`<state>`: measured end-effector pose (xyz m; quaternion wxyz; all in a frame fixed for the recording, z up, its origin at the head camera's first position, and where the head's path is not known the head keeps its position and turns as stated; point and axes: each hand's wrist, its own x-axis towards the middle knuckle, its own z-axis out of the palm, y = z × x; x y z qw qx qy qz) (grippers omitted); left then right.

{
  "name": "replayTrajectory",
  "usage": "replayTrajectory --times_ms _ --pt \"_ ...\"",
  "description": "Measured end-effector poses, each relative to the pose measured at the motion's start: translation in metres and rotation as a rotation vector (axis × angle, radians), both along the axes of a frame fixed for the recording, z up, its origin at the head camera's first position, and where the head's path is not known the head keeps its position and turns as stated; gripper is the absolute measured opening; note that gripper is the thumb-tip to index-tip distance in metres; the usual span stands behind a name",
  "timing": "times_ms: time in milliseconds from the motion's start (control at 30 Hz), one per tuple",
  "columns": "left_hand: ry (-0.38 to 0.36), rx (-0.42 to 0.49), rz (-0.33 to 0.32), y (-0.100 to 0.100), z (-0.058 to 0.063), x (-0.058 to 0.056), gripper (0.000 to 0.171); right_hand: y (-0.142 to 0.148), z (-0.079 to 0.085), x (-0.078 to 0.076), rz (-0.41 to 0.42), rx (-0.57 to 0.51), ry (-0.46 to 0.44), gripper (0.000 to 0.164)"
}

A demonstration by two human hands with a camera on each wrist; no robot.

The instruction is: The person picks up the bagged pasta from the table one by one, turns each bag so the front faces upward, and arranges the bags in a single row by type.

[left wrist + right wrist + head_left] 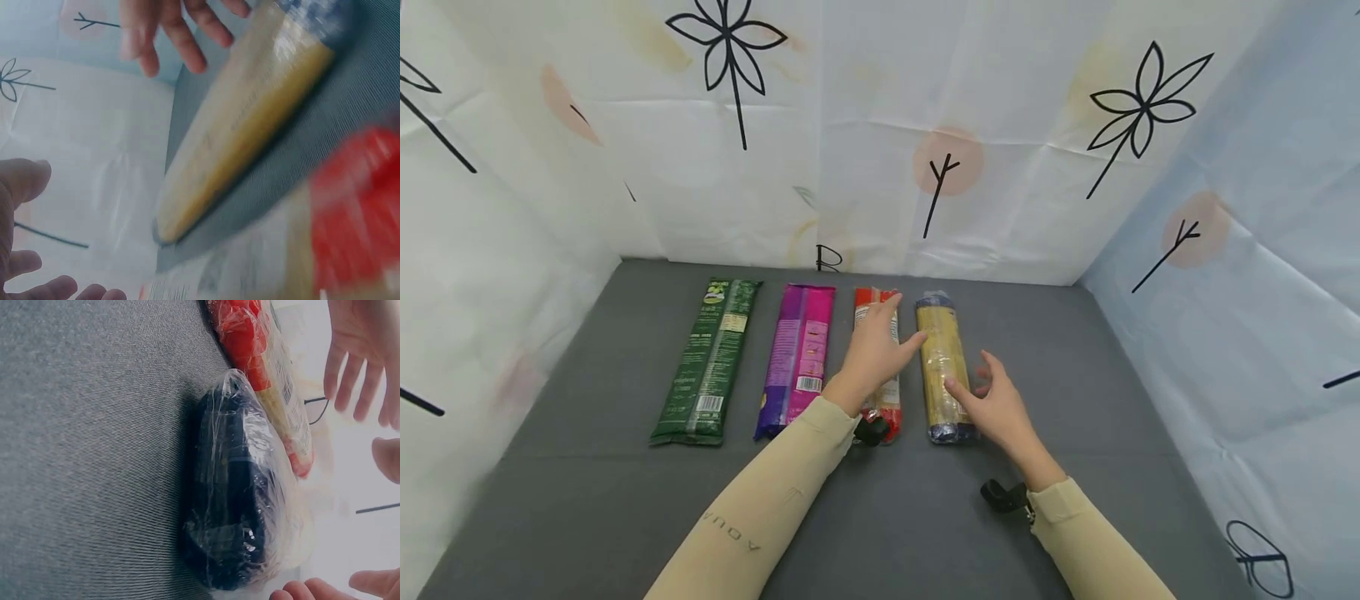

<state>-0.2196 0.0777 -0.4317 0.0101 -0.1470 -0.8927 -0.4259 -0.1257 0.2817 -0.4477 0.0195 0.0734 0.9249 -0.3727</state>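
Note:
A clear-wrapped yellow pack with dark blue ends (945, 367) lies lengthwise on the grey table, apparently dry pasta. Over the red-ended pack (891, 400) to its left hovers my left hand (876, 346), fingers spread and thumb toward the yellow pack. My right hand (1000, 408) is at the yellow pack's right side, fingers loosely bent, holding nothing. In the left wrist view the yellow pack (244, 125) lies between both hands, apart from the left fingers. The right wrist view shows its dark blue end (228, 487) close up, with the red pack (250, 350) behind.
Left of the red pack lie a purple and pink pack (797, 358) and a dark green pack (709, 362), roughly side by side. A patterned white cloth (880, 192) stands behind the grey table (880, 517) and along both sides. Each wrist carries a black strap.

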Motion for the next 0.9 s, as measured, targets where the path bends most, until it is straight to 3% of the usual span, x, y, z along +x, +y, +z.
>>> replayTrajectory --times_ms 133,333,567,900 --pt "-0.034 0.014 0.01 0.016 -0.003 -0.005 0.076 -0.001 -0.003 0.0 0.0 -0.023 -0.033 0.097" --pt "-0.122 0.02 -0.003 0.039 -0.017 -0.009 0.073 0.0 -0.007 0.001 -0.008 -0.07 -0.085 0.097" --pt "-0.197 0.037 -0.013 0.05 -0.03 -0.009 0.072 0.002 -0.014 0.0 -0.002 -0.083 -0.14 0.098" --pt "-0.229 -0.127 -0.067 0.056 -0.035 -0.001 0.075 0.003 -0.019 -0.006 0.015 -0.05 -0.182 0.092"
